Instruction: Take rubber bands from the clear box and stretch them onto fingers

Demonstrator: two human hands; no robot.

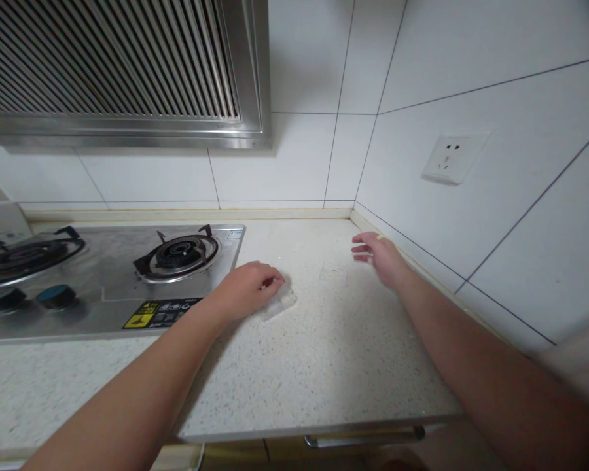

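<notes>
My left hand (pixel 254 286) is low over the worktop, just right of the gas hob. Its fingers are curled and pinched at a clear, flat plastic piece (pixel 281 305), whose far part the hand hides. A second clear plastic piece (pixel 334 272) lies flat on the speckled white worktop (pixel 314 366), between my two hands. Beyond it to the right, my right hand (pixel 379 256) is above the worktop near the corner, fingers apart and nothing visible in them. The exact kind of the clear pieces is hard to make out.
A steel gas hob (pixel 112 288) with two burners and knobs takes up the left. Over it hangs a range hood (pixel 127 131). A wall socket (pixel 454 158) is on the tiled right wall. Below the worktop's front edge is a drawer handle (pixel 363 438).
</notes>
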